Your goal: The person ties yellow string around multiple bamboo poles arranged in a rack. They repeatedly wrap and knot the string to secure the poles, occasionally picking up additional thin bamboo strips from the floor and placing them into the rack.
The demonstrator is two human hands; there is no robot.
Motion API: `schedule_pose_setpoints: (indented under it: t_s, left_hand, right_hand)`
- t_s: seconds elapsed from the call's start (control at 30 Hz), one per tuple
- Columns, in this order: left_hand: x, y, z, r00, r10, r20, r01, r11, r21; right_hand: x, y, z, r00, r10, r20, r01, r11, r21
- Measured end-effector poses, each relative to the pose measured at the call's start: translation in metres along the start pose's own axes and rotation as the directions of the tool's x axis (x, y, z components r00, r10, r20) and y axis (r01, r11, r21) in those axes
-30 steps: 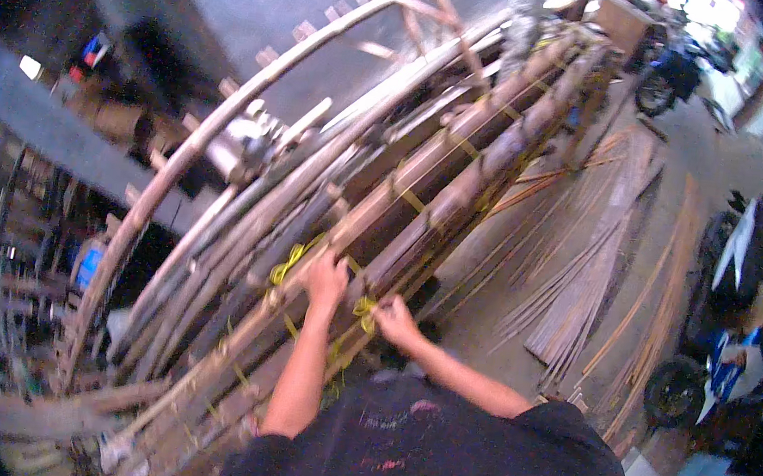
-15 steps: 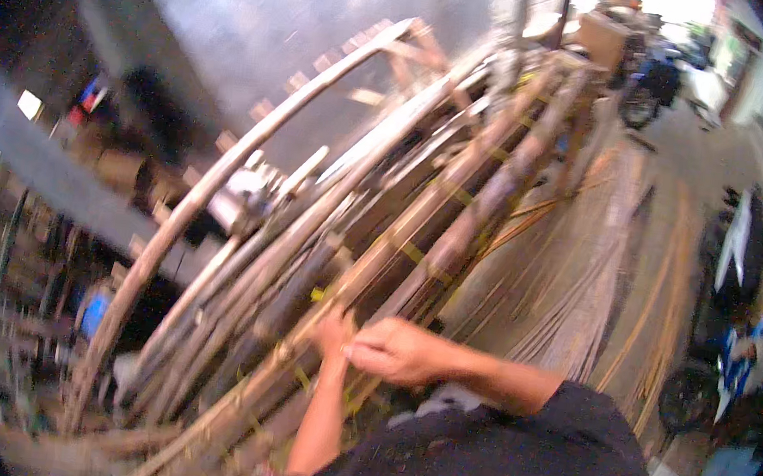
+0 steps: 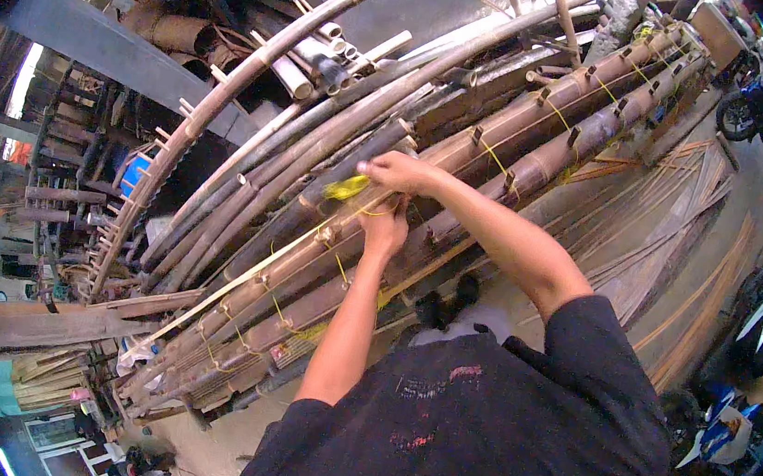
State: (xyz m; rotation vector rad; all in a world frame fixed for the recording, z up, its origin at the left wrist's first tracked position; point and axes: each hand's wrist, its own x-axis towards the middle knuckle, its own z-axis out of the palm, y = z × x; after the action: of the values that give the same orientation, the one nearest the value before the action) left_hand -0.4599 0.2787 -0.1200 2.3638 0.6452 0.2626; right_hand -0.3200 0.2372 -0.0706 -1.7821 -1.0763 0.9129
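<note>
Long brown bamboo poles (image 3: 538,166) lie side by side in a diagonal row, with short pegs along them and yellow cord lashings (image 3: 557,117) at intervals. My right hand (image 3: 398,173) is closed, pinching a bright yellow cord bundle (image 3: 346,188) that hangs from the fingers above the upper pole. Just below it, my left hand (image 3: 384,227) rests against the pole with its fingers curled. A thin yellow strand runs across to the left fingertips, which are partly hidden. A pale split strip (image 3: 242,285) lies along the poles to the left of my hands.
Behind the poles lie more dark poles (image 3: 306,160) and a curved pole with pegs (image 3: 193,125). Cut pipe-like tubes (image 3: 296,76) are stacked there. Thin strips (image 3: 629,231) cover the floor at right. Motorbikes (image 3: 750,111) stand at the far right.
The view has turned and sharpened; the poles now lie flatter across it. My right hand has lifted a little above the left, and the yellow bundle shows hanging from it.
</note>
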Motion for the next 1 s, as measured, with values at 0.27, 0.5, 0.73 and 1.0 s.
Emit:
schedule_pose_setpoints:
  t_s: [0.27,0.5,0.73,1.0]
  left_hand:
    - [-0.003,0.019,-0.016,0.995,-0.049,-0.088,0.046,0.998,-0.032]
    - [0.105,0.033,-0.041,0.959,0.051,-0.279,-0.089,0.988,-0.123]
    - [0.093,-0.046,-0.054,0.98,-0.002,0.199,-0.041,0.976,0.212]
    - [-0.093,-0.123,-0.14,0.974,0.106,0.2,-0.157,0.952,0.264]
  right_hand:
    - [-0.184,0.048,0.073,0.957,-0.284,0.052,0.289,0.937,-0.198]
    - [-0.19,0.04,0.084,0.976,-0.218,0.012,0.2,0.869,-0.453]
    - [-0.189,0.006,0.138,0.962,-0.224,-0.154,0.077,0.768,-0.636]
    - [-0.155,-0.03,0.262,0.784,0.596,-0.174,0.358,-0.206,0.911]
